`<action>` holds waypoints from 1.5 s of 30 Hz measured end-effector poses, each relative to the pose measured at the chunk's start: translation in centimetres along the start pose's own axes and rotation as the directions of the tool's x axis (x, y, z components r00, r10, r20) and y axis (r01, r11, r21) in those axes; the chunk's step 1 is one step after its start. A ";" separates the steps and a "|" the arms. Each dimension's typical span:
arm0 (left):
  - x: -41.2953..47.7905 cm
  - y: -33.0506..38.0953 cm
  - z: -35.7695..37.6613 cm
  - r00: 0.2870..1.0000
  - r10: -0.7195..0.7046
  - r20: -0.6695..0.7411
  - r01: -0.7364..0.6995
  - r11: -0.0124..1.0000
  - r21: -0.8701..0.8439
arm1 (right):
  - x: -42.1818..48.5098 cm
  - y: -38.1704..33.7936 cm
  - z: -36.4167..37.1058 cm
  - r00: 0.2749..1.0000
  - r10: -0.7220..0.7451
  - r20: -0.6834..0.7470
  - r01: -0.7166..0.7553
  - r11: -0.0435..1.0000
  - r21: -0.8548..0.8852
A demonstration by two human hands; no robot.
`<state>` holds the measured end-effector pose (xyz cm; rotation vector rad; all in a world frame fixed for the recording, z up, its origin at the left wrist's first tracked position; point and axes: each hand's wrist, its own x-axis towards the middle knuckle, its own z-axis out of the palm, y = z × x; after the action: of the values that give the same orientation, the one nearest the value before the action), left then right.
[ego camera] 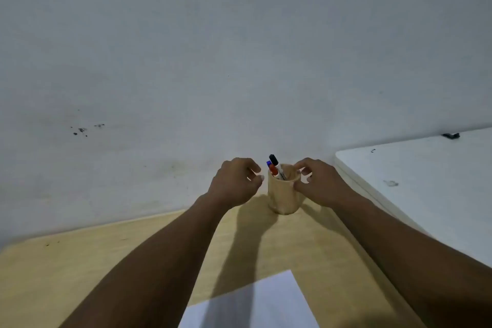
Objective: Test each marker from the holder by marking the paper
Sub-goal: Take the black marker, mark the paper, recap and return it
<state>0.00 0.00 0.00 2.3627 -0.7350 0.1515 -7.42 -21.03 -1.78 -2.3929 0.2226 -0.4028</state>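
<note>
Head view, single frame, read left to right.

Wooden table (pixel 80 274): pale top, set against a grey-white wall (pixel 186 48) marked with a few dark specks at left.

Left hand (pixel 234 184): raised just left of the holder, with a small gap seen between hand and holder. Fingers (pixel 254 168) curled loosely inward, thumb and forefinger tips close together but not pressed shut. Nothing is gripped; no marker is touched.

Paper (pixel 266 301): white sheet lying flat on the table at the near edge, between the two forearms, partly shaded by the left arm.

Holder (pixel 282 194): light wooden cylinder standing upright on the table near the wall. Three markers are seen inside, leaning left: black-capped marker (pixel 273 160) highest, blue-capped marker (pixel 269 163) behind it, red-capped marker (pixel 273 170) lowest.

Right hand (pixel 322 184): placed against the right side of the holder. Fingertips (pixel 299 168) rest at the rim, thumb on the wall lower down; the cup is lightly grasped, fingers partly bent. Whether the grip is firm cannot be told.

White table (pixel 426 181): adjoining at right, a small dark object (pixel 451 135) at its far edge
</note>
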 end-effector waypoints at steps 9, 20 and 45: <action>4.5 1.7 0.1 0.997 0.071 -0.037 -0.072 0.997 -0.037 | 2.9 -0.4 1.2 0.999 -0.008 -0.042 0.009 1.000 0.026; 4.9 3.9 -1.3 0.989 0.116 -0.090 -0.123 0.989 -0.080 | 2.6 -1.9 0.6 0.999 0.051 -0.018 -0.048 0.992 0.115; -14.2 -6.7 -12.6 0.817 -0.496 -0.292 0.109 0.632 -0.767 | -6.4 -19.3 8.2 0.942 -0.029 0.335 -0.326 0.158 0.932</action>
<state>-7.24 18.69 2.06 1.5283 -0.0640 0.2347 -9.62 0.13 3.67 -1.0045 0.0178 -0.0189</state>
